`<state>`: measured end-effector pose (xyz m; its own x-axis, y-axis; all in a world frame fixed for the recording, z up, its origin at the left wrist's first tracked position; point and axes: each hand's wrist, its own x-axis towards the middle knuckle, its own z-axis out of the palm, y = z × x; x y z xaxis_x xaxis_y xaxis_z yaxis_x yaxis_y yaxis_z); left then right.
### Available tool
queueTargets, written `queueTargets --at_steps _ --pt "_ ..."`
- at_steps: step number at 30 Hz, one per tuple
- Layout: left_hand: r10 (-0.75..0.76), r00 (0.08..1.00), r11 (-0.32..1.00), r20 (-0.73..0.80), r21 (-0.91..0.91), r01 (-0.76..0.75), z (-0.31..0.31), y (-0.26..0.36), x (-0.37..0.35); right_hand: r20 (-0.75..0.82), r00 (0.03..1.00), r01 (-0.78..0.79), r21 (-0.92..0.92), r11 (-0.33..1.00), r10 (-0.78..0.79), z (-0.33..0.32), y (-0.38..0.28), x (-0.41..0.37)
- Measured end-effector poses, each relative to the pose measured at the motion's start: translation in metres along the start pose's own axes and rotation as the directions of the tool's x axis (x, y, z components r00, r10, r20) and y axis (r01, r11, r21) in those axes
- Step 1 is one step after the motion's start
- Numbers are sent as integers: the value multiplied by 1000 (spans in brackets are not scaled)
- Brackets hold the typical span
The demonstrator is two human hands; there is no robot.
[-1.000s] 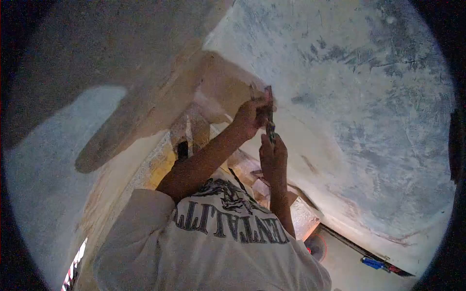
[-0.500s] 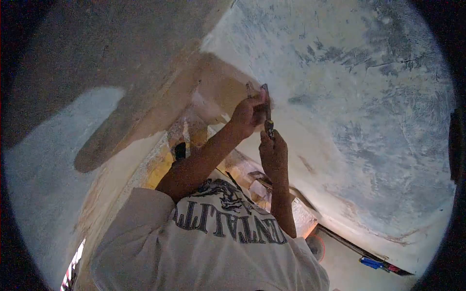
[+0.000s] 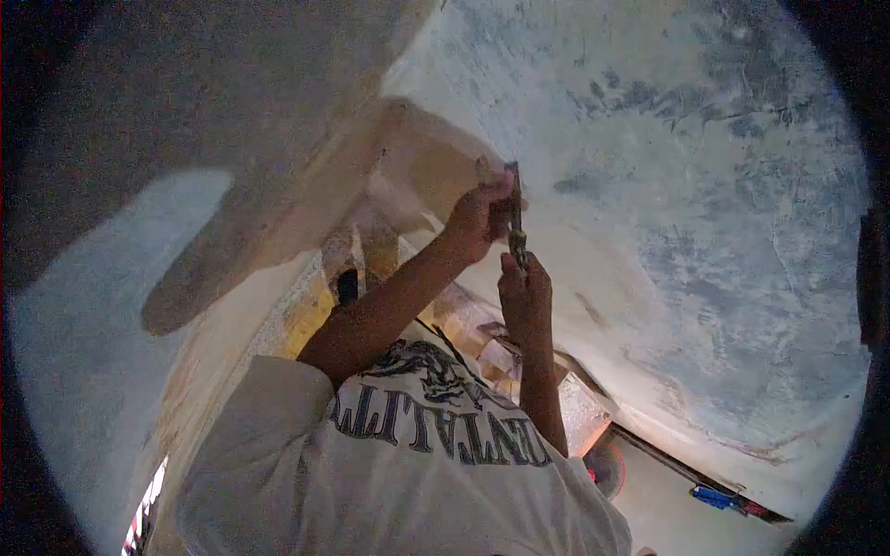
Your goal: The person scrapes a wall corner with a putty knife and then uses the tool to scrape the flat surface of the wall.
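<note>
- My left hand (image 3: 477, 221) is closed round the upper part of a narrow dark hand tool (image 3: 517, 243). It may be a scraper or a chisel; I cannot tell which.
- My right hand (image 3: 526, 295) sits just below that grip, clamped on the tool's lower end, so both hands hold the one tool.
- The tool stands nearly upright. Its tip pokes out above the left grip and touches the plastered wall (image 3: 705, 232), right where the wall meets a tan beam (image 3: 417, 157).
- Away from the grip on the right-hand side, the wall is mottled, with grey-blue patches showing through white. I judge that broad stretch unfinished.
- Close to the tip the surface looks paler and smoother. I read that as the part being worked, with only a small area dealt with and most of it left.
- Far below the grip, past my white T-shirt (image 3: 399, 482), a blue object (image 3: 712, 499) lies at the wall's foot, well apart from both hands.
</note>
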<state>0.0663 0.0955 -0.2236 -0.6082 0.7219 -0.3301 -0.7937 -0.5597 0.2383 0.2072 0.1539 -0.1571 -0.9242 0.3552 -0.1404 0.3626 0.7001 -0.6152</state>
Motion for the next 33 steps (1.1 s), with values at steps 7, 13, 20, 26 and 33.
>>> queueTargets --at_steps 7,13,20,26,33 --pt "38 998 999 -58 -33 -40 -1 7 2 -21 999 27 78 997 -26 15 4 11" --pt "-34 999 999 27 14 33 -5 2 -3 -186 974 145 90 985 -127 15 2 4" --pt "-53 998 998 -22 12 53 6 1 -9 -58 961 264 -104 959 -271 16 30 -4" --pt "47 999 999 22 -5 -47 -2 5 0 -64 997 40 32 999 -38 20 7 1" --pt "23 996 1000 -89 4 -23 5 3 -1 33 981 -194 207 959 192 -1 -21 7"
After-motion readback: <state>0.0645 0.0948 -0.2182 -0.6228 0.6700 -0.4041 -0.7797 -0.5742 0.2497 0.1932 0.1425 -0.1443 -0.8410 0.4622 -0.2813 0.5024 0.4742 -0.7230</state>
